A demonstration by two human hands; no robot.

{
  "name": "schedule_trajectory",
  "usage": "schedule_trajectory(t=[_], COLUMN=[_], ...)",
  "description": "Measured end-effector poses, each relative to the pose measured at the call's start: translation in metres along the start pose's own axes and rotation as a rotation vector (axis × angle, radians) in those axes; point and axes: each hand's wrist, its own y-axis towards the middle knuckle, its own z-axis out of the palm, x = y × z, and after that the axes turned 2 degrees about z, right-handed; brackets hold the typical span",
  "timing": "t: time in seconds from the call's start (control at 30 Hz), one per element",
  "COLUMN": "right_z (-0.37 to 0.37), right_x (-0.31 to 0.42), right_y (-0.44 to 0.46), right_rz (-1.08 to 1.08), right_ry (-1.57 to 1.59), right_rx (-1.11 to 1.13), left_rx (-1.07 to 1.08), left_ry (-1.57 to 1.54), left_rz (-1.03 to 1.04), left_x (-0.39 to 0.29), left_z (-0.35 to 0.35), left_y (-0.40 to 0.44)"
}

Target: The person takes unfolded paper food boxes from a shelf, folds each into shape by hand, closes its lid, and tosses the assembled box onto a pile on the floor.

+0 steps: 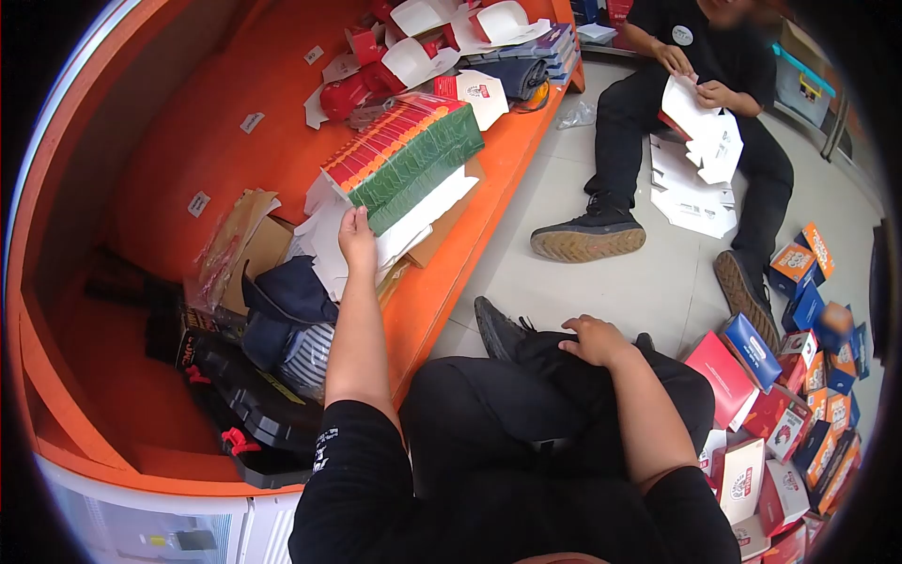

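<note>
My left hand (358,242) reaches out to the orange shelf, its fingers closed on the near corner of a red-and-green printed cardboard piece (413,160). Whether this is one box or a stack of flat cartons, I cannot tell. Beneath it lie white cardboard sheets (434,222) and some brown card. My right hand (596,340) rests on my bent knee with fingers apart, holding nothing.
The orange shelf (479,249) also carries folded white-and-red cartons (413,64), a dark cloth cap (291,291) and a black case (254,399). Opposite, a seated person's hands hold a white carton (700,127). Several small boxes (785,423) are piled at right.
</note>
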Motion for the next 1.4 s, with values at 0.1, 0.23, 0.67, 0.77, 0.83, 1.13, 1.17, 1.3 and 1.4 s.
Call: schedule_trajectory(t=[0.1, 0.23, 0.67, 0.77, 0.83, 1.13, 1.17, 1.3, 1.4], right_z=[0.0, 0.002, 0.002, -0.001, -0.001, 0.002, 0.002, -0.001, 0.001], right_x=[-0.001, -0.005, -0.004, -0.001, -0.001, -0.001, -0.001, 0.006, 0.008], right_y=[0.001, 0.003, 0.005, 0.004, 0.004, 0.003, 0.004, 0.003, -0.001], right_rz=[0.001, -0.009, -0.011, -0.016, -0.024, -0.04, -0.043, -0.061, -0.074], right_ry=[0.021, 0.03, 0.016, 0.015, 0.013, -0.001, 0.003, -0.029, -0.023], right_rx=[-0.003, -0.006, 0.011, -0.002, -0.014, -0.031, -0.036, -0.033, -0.009], left_rx=[-0.075, -0.148, -0.117, -0.178, -0.209, -0.073, -0.168, -0.423, -0.256], left_ry=[0.015, -0.226, 0.824, 0.678, 0.524, 0.88, 0.767, 0.524, 0.435], left_rz=[-0.04, -0.038, 0.566, 0.307, 0.179, 0.52, 0.469, 0.356, 0.342], left_x=[0.002, 0.01, -0.03, -0.018, -0.011, -0.063, -0.058, -0.063, -0.103], left_z=[0.001, 0.006, -0.009, -0.009, -0.01, -0.042, -0.049, -0.062, -0.041], left_y=[-0.002, -0.005, -0.002, -0.014, -0.02, -0.01, -0.016, -0.056, -0.107])
